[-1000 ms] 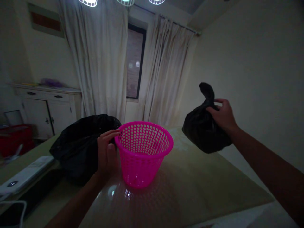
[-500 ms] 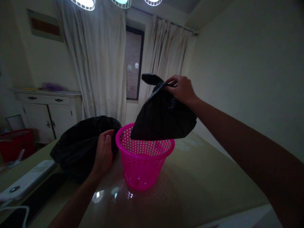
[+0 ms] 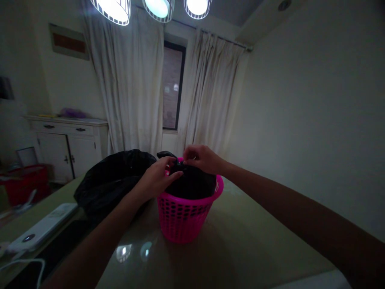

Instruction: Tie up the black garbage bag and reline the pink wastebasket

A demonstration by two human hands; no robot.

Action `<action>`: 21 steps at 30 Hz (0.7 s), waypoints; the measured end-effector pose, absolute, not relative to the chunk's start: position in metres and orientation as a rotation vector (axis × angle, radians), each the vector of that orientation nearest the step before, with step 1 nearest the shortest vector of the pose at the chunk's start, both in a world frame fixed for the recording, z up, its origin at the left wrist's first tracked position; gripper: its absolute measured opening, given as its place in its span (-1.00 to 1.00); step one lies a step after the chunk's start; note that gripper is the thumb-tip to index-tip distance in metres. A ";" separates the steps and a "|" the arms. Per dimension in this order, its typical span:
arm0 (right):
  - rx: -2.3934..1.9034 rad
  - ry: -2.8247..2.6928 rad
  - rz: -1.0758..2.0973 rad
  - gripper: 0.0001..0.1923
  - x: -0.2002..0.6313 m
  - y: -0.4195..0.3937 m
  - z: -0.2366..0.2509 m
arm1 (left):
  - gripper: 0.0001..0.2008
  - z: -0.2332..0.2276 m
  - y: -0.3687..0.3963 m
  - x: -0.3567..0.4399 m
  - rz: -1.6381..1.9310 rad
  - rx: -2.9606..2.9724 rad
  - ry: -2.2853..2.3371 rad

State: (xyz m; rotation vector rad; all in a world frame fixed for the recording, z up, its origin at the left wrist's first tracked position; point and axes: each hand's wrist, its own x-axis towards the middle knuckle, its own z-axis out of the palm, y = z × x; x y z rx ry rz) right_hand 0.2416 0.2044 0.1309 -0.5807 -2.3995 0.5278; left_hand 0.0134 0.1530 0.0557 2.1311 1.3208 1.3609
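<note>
A pink perforated plastic basket (image 3: 184, 220) stands upright on the table. A tied black plastic bag (image 3: 192, 184) sits inside it, its top at rim level. My right hand (image 3: 203, 157) pinches the bag's gathered top from above. At the left side of that top is my left hand (image 3: 159, 176), thumb and fingers apart around the bag's neck; whether they touch it I cannot tell. A loose end of the bag sticks up just beyond the left fingers. Left of the basket lies a second, wide-mouthed black plastic bag (image 3: 111, 180), partly behind my left forearm.
A white oblong device (image 3: 42, 230) with a cable (image 3: 27, 261) lies on the table (image 3: 240, 241) at left. Beyond are a white cabinet (image 3: 84, 140), a red container (image 3: 27, 182), pale curtains (image 3: 132, 80) and a window. Caged lamps (image 3: 197, 7) hang overhead.
My right hand has lowered the tied bag from above the basket into it. My left hand has moved right, from beside the wide-mouthed bag to the tied bag's top. The view has tilted slightly upward.
</note>
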 end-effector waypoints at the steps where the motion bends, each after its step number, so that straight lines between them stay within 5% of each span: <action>1: -0.578 -2.385 0.589 -0.87 0.244 0.204 0.129 | -0.61 0.057 0.158 0.015 1.272 2.182 1.335; 5: -0.737 -2.455 0.598 -0.58 0.254 0.200 0.122 | -0.77 0.059 0.168 0.019 1.160 2.239 1.277; 11: -0.982 -2.656 0.048 -0.91 0.287 0.206 0.114 | -0.81 0.067 0.169 -0.005 1.207 2.304 1.475; 15: -1.138 -2.559 -0.025 -0.84 0.298 0.205 0.112 | -0.79 0.066 0.171 -0.016 1.335 2.198 1.469; 21: -0.802 -2.592 0.159 -0.71 0.277 0.196 0.108 | -0.63 0.068 0.168 0.004 1.235 2.251 1.261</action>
